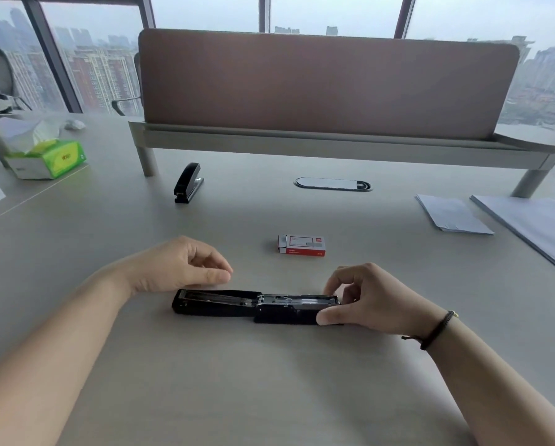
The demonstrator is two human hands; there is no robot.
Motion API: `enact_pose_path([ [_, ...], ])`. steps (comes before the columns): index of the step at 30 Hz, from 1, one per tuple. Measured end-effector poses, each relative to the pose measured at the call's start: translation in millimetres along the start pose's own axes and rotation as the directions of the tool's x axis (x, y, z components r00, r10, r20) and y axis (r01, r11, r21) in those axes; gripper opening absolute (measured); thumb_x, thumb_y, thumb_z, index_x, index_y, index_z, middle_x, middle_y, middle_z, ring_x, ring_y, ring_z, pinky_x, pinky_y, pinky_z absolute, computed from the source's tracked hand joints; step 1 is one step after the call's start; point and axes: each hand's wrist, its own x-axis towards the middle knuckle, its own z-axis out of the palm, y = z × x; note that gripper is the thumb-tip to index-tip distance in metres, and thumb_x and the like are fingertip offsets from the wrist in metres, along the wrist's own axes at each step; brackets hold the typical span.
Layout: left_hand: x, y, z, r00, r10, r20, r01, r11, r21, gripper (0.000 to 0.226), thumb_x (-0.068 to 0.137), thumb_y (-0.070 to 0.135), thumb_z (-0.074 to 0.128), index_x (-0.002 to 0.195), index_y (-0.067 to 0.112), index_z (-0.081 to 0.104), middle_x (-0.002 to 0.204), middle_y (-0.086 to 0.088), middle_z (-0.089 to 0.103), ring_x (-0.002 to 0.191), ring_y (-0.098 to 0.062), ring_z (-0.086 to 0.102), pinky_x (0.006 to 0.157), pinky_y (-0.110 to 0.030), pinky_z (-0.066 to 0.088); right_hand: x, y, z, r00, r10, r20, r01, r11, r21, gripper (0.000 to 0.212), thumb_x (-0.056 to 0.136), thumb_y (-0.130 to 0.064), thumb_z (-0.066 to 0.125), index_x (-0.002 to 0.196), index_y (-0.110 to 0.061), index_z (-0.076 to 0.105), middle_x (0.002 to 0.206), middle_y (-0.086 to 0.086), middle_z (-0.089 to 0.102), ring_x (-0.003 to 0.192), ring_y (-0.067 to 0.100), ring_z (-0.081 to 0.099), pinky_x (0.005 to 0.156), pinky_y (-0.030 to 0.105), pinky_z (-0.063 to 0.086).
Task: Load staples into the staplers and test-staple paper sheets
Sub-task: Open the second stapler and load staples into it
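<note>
Black stapler (256,305) lies folded open flat near front edge of desk (269,381). Right hand (363,300) pinches its magazine end; left hand (186,267) loosely curled, holds nothing. Loading step, it seems. Next probably: fetch staple box (301,245) behind, mid-desk.

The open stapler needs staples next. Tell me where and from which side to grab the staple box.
Take the staple box across its two long sides, coming from above with the left hand, which rests free and closest. The box lies flat with its length left to right, so thumb near, fingers far. Its left end looks partly open, so keep it level. The right hand steadies the open stapler.
</note>
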Motion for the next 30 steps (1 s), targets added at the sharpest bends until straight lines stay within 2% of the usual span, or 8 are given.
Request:
enact_pose_path([
  [3, 25, 6, -2, 0.997, 0.000, -0.080, 0.008, 0.996, 0.093, 0.028, 0.074, 0.050, 0.077, 0.096, 0.032, 0.075, 0.074, 0.015, 0.072, 0.063, 0.002, 0.060, 0.071, -0.020, 0.047, 12, 1, -3, 0.991, -0.042, -0.126, 0.058, 0.991, 0.122, 0.036, 0.069, -0.055, 0.077, 0.085, -0.024, 0.072, 0.060, -0.008, 0.063, 0.049, 0.012, 0.040, 0.050, 0.020, 0.034],
  [7, 64, 12, 5, 0.994, 0.081, -0.080, -0.074, 0.994, 0.082, 0.041, 0.076, 0.039, 0.081, 0.114, 0.035, 0.067, 0.111, 0.013, 0.070, 0.075, -0.003, 0.060, 0.087, -0.030, 0.053, 52, 14, -1, 0.919, 0.013, -0.394, -0.028, 0.999, -0.032, 0.038, 0.069, -0.054, 0.079, 0.100, -0.033, 0.068, 0.099, -0.013, 0.066, 0.059, 0.006, 0.056, 0.060, 0.021, 0.043],
  [12, 99, 10, 23, 0.977, 0.172, -0.125, -0.155, 0.979, 0.133, 0.063, 0.074, 0.037, 0.083, 0.130, 0.038, 0.055, 0.126, 0.024, 0.059, 0.067, -0.007, 0.051, 0.075, -0.024, 0.052, 90, 11, 1, 0.934, -0.019, -0.357, -0.065, 0.973, -0.221, 0.052, 0.071, -0.052, 0.077, 0.118, -0.038, 0.062, 0.111, -0.021, 0.060, 0.088, 0.006, 0.058, 0.075, 0.022, 0.040],
  [16, 109, -2, 33, 0.953, 0.245, -0.180, -0.210, 0.958, 0.196, 0.055, 0.070, 0.043, 0.084, 0.120, 0.039, 0.062, 0.100, 0.026, 0.068, 0.055, -0.008, 0.040, 0.055, -0.022, 0.041, 101, 7, 9, 0.942, -0.081, -0.325, -0.024, 0.952, -0.306, 0.039, 0.074, -0.055, 0.072, 0.109, -0.039, 0.067, 0.101, -0.020, 0.069, 0.090, 0.007, 0.062, 0.073, 0.025, 0.044],
  [18, 112, -7, 33, 0.945, 0.263, -0.195, -0.228, 0.956, 0.185, 0.046, 0.066, 0.052, 0.083, 0.108, 0.043, 0.068, 0.077, 0.010, 0.070, 0.052, -0.010, 0.039, 0.052, -0.026, 0.037, 102, 7, 8, 0.950, -0.092, -0.299, -0.005, 0.952, -0.307, 0.038, 0.072, -0.055, 0.073, 0.107, -0.040, 0.068, 0.085, -0.024, 0.064, 0.080, 0.003, 0.059, 0.069, 0.024, 0.044],
  [21, 116, -11, 33, 0.938, 0.280, -0.205, -0.246, 0.954, 0.173, 0.045, 0.062, 0.062, 0.080, 0.102, 0.046, 0.069, 0.082, -0.007, 0.073, 0.053, -0.013, 0.042, 0.054, -0.027, 0.039, 102, 11, 6, 0.953, -0.083, -0.291, 0.002, 0.963, -0.269, 0.036, 0.071, -0.052, 0.077, 0.105, -0.041, 0.069, 0.070, -0.031, 0.058, 0.068, -0.008, 0.053, 0.062, 0.016, 0.038],
  [25, 113, -7, 31, 0.933, 0.296, -0.207, -0.271, 0.952, 0.141, 0.037, 0.070, 0.033, 0.086, 0.105, 0.036, 0.073, 0.094, 0.012, 0.072, 0.056, -0.009, 0.048, 0.055, -0.021, 0.042, 104, 14, 5, 0.954, -0.091, -0.285, 0.013, 0.964, -0.267, 0.034, 0.070, -0.053, 0.077, 0.102, -0.043, 0.069, 0.064, -0.047, 0.053, 0.063, -0.015, 0.052, 0.054, 0.008, 0.030],
  [30, 110, -5, 30, 0.931, 0.307, -0.197, -0.291, 0.951, 0.104, 0.026, 0.076, 0.012, 0.072, 0.096, 0.028, 0.073, 0.083, 0.011, 0.068, 0.055, -0.010, 0.046, 0.053, -0.017, 0.039, 104, 13, 4, 0.959, -0.104, -0.264, 0.029, 0.961, -0.274, 0.035, 0.071, -0.052, 0.077, 0.103, -0.042, 0.069, 0.064, -0.056, 0.045, 0.065, -0.021, 0.050, 0.051, 0.010, 0.028],
])
